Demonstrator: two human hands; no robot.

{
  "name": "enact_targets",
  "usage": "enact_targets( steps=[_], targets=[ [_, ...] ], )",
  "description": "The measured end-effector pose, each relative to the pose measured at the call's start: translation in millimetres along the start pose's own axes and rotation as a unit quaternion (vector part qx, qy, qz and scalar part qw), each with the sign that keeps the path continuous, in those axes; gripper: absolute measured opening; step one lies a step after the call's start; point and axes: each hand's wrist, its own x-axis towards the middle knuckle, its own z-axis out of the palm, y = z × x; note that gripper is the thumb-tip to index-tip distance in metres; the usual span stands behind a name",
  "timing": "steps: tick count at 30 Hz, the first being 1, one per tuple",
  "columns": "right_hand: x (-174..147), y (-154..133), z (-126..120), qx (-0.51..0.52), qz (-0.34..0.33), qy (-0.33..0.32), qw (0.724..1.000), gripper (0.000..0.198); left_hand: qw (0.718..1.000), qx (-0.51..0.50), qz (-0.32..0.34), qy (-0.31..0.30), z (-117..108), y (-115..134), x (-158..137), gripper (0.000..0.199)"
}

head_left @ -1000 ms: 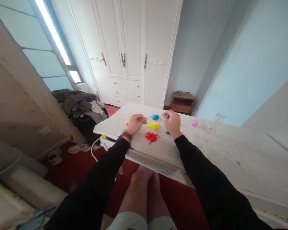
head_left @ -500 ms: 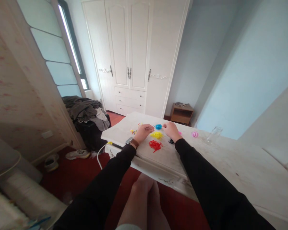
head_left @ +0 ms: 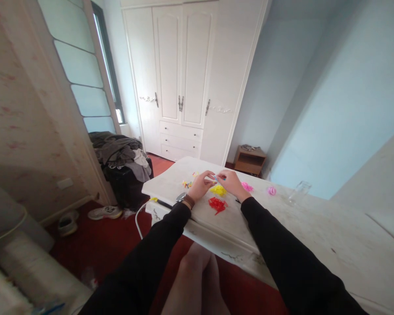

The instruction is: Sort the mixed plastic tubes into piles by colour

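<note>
My left hand [head_left: 202,183], with a watch on its wrist, curls its fingers inward and meets my right hand [head_left: 229,180] over the table. Both hands are closed at the fingertips; what they pinch is too small to make out. Bits of blue [head_left: 216,178] show between the fingers, and I cannot tell whether these are held or belong to the blue pile behind. Just below the hands lies a pile of small yellow pieces [head_left: 218,190]. Nearer me is a pile of thin red pieces [head_left: 217,204]. A black piece [head_left: 237,201] peeks out by my right wrist.
On the white table [head_left: 302,232] are mixed coloured pieces [head_left: 187,184] at left, a pink pile [head_left: 247,187], a pink bundle [head_left: 272,190] and a clear glass [head_left: 299,192] lying tilted at right. A white cable [head_left: 138,221] hangs off the left edge.
My hands have come together, fingertips meeting above the blue pile, which is now mostly covered. The pink pile shows more fully. The view has shifted slightly.
</note>
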Motion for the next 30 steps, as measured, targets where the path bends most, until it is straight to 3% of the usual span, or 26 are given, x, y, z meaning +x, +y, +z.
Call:
enact_targets(
  steps=[5, 12, 25, 30],
  targets=[
    [-23, 0, 2, 0.106, -0.026, -0.018, 0.994, 0.021, 1.0, -0.004, 0.003, -0.019, -1, 3, -2, 0.038],
    [-23, 1, 8, 0.103, -0.011, -0.032, 0.994, 0.012, 0.999, 0.009, 0.01, -0.036, -2, 4, -2, 0.039],
    [-23, 3, 12, 0.088, 0.042, 0.072, 0.993, 0.012, 1.0, 0.005, -0.013, -0.014, -2, 3, 0, 0.03],
    [-23, 4, 8, 0.109, 0.072, 0.088, 0.987, 0.014, 0.999, -0.004, -0.037, -0.008, -2, 2, 1, 0.008]
  ],
)
